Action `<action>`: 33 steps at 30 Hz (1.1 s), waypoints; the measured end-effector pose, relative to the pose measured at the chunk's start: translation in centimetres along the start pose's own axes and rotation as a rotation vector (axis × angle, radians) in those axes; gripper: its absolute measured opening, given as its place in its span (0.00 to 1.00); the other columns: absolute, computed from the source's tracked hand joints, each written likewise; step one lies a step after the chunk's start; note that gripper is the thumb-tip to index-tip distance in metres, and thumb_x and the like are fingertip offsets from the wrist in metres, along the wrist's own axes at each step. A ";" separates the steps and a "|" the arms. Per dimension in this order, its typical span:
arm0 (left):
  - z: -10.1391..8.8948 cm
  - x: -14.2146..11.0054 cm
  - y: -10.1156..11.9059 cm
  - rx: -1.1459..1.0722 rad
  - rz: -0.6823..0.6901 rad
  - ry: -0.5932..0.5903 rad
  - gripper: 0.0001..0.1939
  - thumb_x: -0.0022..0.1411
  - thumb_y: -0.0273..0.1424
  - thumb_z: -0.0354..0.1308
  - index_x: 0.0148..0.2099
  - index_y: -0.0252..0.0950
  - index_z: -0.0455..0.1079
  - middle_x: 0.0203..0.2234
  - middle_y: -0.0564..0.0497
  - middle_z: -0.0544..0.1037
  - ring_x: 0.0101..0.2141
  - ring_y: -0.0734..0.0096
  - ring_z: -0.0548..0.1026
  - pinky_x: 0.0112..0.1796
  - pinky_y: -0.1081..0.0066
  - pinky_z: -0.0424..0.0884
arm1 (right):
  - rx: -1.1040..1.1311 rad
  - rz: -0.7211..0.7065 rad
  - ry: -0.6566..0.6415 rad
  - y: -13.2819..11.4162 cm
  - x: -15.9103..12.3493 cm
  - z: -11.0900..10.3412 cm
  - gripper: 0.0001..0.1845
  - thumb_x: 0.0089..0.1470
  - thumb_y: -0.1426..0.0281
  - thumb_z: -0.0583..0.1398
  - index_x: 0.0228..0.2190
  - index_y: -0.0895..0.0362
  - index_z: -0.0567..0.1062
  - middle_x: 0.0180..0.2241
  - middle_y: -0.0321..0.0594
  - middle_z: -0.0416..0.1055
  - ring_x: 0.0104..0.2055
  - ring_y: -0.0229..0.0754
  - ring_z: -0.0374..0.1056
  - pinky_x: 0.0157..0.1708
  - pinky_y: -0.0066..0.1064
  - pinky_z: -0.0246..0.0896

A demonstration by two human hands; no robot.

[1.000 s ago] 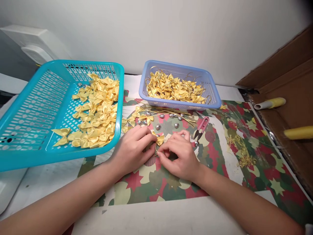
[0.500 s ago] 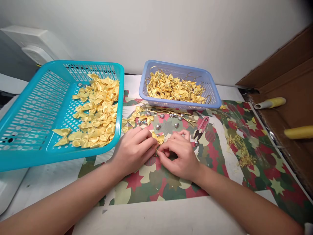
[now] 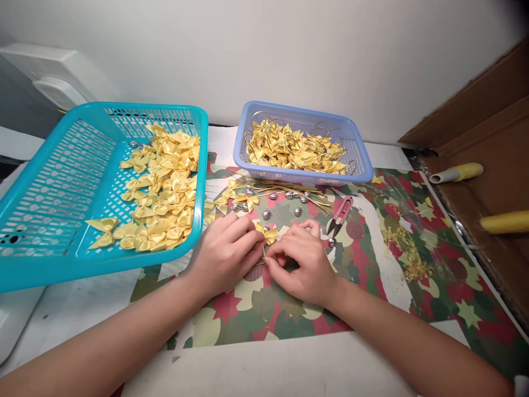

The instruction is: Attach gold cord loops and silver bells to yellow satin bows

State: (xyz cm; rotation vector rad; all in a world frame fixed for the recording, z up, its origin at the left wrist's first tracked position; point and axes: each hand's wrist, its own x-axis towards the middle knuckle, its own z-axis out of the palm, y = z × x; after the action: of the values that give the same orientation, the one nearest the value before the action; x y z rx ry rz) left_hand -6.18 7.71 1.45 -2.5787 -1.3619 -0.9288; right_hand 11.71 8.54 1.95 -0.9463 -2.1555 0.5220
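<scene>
Both hands (image 3: pixel 264 256) pinch gold cord beside a yellow bow (image 3: pixel 270 235).

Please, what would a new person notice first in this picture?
Probably the big turquoise basket on the left, with yellow bows heaped toward its right side. Next, the smaller blue basket behind the hands, full of bows with gold cords.

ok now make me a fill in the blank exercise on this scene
The teal basket stands to the ____ of the blue basket.
The yellow bow is ____ the left hand and the right hand.
The thread snips have a ____ handle.
The loose beads are ____ in colour.

Missing words: left; between; pink; silver
</scene>
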 end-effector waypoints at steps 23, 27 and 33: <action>-0.1 0.1 0.0 0.000 -0.011 -0.002 0.09 0.61 0.25 0.57 0.28 0.37 0.71 0.22 0.51 0.71 0.25 0.68 0.62 0.27 0.68 0.61 | 0.026 0.019 -0.052 -0.5 -0.3 -0.1 0.09 0.51 0.75 0.57 0.20 0.56 0.67 0.16 0.28 0.62 0.25 0.34 0.58 0.40 0.36 0.46; 0.0 0.0 -0.1 -0.011 0.002 0.002 0.09 0.61 0.24 0.57 0.28 0.36 0.71 0.22 0.50 0.70 0.25 0.68 0.61 0.27 0.68 0.60 | 0.059 0.011 -0.049 -0.7 -0.4 -0.2 0.10 0.51 0.75 0.56 0.20 0.56 0.67 0.16 0.28 0.62 0.25 0.34 0.57 0.38 0.36 0.45; -0.1 0.0 -0.1 -0.010 -0.006 -0.007 0.08 0.61 0.25 0.57 0.28 0.37 0.71 0.22 0.52 0.70 0.25 0.69 0.61 0.27 0.68 0.60 | 0.062 -0.019 -0.027 -0.9 -0.4 -0.3 0.10 0.51 0.75 0.56 0.19 0.56 0.67 0.15 0.28 0.61 0.24 0.34 0.57 0.39 0.36 0.46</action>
State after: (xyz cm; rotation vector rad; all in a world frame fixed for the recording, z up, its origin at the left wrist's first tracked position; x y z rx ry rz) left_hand -6.27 7.73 1.53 -2.5894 -1.3711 -0.9309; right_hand 11.73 7.70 2.49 -0.8885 -2.1577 0.5916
